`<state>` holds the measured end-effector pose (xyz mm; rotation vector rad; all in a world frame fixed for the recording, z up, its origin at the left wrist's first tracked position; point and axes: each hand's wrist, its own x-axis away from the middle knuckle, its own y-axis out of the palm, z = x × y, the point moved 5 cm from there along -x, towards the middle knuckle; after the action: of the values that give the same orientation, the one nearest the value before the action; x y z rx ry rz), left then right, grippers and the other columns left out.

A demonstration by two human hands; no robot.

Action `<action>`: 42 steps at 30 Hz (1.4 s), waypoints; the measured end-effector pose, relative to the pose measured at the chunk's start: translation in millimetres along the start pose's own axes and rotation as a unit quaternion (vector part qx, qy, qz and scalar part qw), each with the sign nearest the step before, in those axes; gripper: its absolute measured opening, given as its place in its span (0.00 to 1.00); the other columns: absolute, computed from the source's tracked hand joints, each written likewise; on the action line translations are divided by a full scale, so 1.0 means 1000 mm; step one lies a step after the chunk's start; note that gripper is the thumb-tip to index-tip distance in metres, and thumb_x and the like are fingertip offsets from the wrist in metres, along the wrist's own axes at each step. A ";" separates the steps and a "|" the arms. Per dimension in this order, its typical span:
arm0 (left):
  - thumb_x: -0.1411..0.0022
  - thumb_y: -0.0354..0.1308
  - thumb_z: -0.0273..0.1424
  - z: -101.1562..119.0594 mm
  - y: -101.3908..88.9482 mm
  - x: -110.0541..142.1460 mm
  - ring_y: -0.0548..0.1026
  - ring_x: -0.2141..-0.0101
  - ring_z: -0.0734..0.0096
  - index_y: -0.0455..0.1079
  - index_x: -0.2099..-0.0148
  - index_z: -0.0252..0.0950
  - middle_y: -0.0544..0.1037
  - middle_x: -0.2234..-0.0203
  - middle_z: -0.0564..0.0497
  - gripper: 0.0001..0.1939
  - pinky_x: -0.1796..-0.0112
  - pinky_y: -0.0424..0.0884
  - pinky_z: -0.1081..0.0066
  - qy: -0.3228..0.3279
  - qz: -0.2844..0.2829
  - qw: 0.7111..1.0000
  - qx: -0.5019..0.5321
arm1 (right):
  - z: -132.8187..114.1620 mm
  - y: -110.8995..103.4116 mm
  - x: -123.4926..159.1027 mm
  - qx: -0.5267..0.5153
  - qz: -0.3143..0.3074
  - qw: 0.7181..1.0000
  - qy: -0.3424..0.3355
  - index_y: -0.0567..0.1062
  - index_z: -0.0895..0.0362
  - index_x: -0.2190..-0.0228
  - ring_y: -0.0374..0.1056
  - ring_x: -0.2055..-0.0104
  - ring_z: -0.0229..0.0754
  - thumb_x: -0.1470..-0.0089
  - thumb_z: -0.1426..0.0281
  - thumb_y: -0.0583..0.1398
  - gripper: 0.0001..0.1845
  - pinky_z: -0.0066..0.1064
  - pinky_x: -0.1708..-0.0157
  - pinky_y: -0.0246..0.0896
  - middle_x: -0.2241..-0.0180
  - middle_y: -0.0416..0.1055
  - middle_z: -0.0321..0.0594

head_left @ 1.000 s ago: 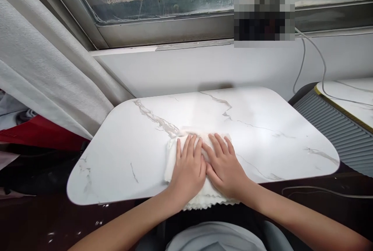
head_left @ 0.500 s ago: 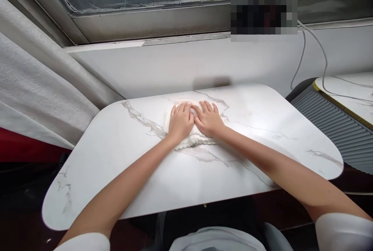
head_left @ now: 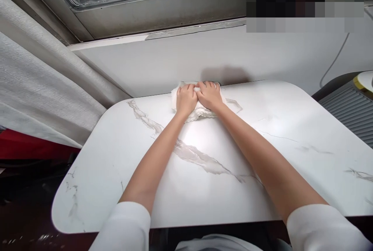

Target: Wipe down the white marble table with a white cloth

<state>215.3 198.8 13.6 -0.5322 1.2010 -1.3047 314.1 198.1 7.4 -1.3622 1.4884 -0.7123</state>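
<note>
A white cloth (head_left: pixel 201 113) with a ruffled near edge lies bunched at the far edge of the white marble-patterned table (head_left: pixel 122 138). My left hand (head_left: pixel 187 98) presses down on its left part, fingers curled over the fabric. Close beside it, my right hand (head_left: pixel 210 94) bears on the cloth's right part, its fingers bent toward the wall. The thumbs nearly meet in the middle. Both arms reach straight forward, and the palms hide much of the cloth.
A pale wall (head_left: pixel 145 64) stands right behind the table, below a window frame (head_left: pixel 163 14). At the left hangs a grey-white curtain (head_left: pixel 43 72). A ribbed grey cabinet (head_left: pixel 346 103) stands on the right, and a cable (head_left: pixel 335 62) hangs along the wall.
Both hands have pushed the cloth forward across the table, from the middle to the far edge. The camera view has shifted forward and down.
</note>
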 end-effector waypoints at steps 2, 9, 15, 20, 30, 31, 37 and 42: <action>0.34 0.40 0.22 0.003 0.006 -0.006 0.71 0.46 0.60 0.70 0.47 0.35 0.77 0.50 0.44 0.21 0.39 0.56 0.59 -0.011 0.005 1.000 -0.020 | 0.007 -0.001 -0.007 -0.012 0.009 1.000 -0.008 0.70 0.53 0.51 0.59 0.43 0.51 0.40 0.69 0.46 0.19 0.49 0.38 0.44 0.49 0.68 0.48; 0.31 0.41 0.27 0.034 0.029 -0.017 0.71 0.47 0.55 0.70 0.48 0.31 0.77 0.50 0.40 0.18 0.40 0.56 0.57 -0.030 0.014 0.996 -0.077 | 0.045 -0.015 -0.014 -0.005 0.028 1.000 -0.008 0.71 0.56 0.51 0.59 0.45 0.56 0.41 0.70 0.45 0.22 0.48 0.45 0.53 0.49 0.69 0.52; 0.30 0.40 0.28 0.067 0.042 -0.014 0.70 0.46 0.53 0.70 0.48 0.29 0.76 0.50 0.38 0.19 0.38 0.53 0.54 -0.012 0.018 0.997 -0.071 | 0.074 -0.030 -0.004 0.026 0.013 1.000 0.013 0.70 0.55 0.47 0.60 0.44 0.54 0.40 0.70 0.44 0.25 0.47 0.44 0.54 0.46 0.69 0.49; 0.30 0.39 0.28 0.080 0.039 0.000 0.66 0.41 0.55 0.68 0.44 0.30 0.72 0.44 0.38 0.20 0.37 0.51 0.55 0.003 0.005 0.999 -0.046 | 0.079 -0.035 0.014 0.038 0.022 0.999 0.009 0.68 0.57 0.43 0.57 0.39 0.50 0.39 0.71 0.42 0.27 0.44 0.40 0.48 0.41 0.66 0.47; 0.30 0.39 0.30 0.106 0.023 0.066 0.60 0.36 0.53 0.62 0.38 0.26 0.66 0.38 0.36 0.24 0.35 0.48 0.51 0.027 -0.028 0.998 -0.057 | 0.074 -0.050 0.082 0.061 -0.039 0.997 0.000 0.62 0.59 0.37 0.48 0.32 0.49 0.37 0.68 0.41 0.30 0.46 0.35 0.39 0.34 0.56 0.48; 0.30 0.39 0.30 0.108 0.021 0.074 0.60 0.36 0.52 0.62 0.37 0.25 0.66 0.38 0.36 0.25 0.35 0.48 0.51 0.028 -0.030 0.997 -0.060 | 0.072 -0.051 0.089 0.063 -0.049 0.997 -0.002 0.61 0.59 0.37 0.47 0.31 0.49 0.37 0.68 0.41 0.30 0.46 0.35 0.38 0.34 0.55 0.48; 0.29 0.38 0.30 0.117 0.006 0.119 0.57 0.35 0.51 0.58 0.34 0.24 0.62 0.35 0.37 0.27 0.34 0.48 0.50 0.043 -0.054 0.995 -0.075 | 0.060 -0.059 0.135 0.074 -0.065 0.995 -0.026 0.59 0.58 0.37 0.45 0.30 0.49 0.35 0.66 0.41 0.29 0.49 0.34 0.38 0.33 0.53 0.48; 0.29 0.37 0.31 0.128 -0.007 0.159 0.54 0.33 0.51 0.55 0.32 0.23 0.59 0.34 0.37 0.28 0.34 0.47 0.49 0.070 -0.086 0.991 -0.078 | 0.051 -0.068 0.181 0.083 -0.066 0.994 -0.029 0.59 0.59 0.36 0.44 0.30 0.49 0.35 0.65 0.40 0.29 0.49 0.33 0.38 0.33 0.53 0.49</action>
<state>297.7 12.6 7.0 -0.6782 1.4077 -1.4195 403.2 19.1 2.2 -1.3513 1.2720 -0.8534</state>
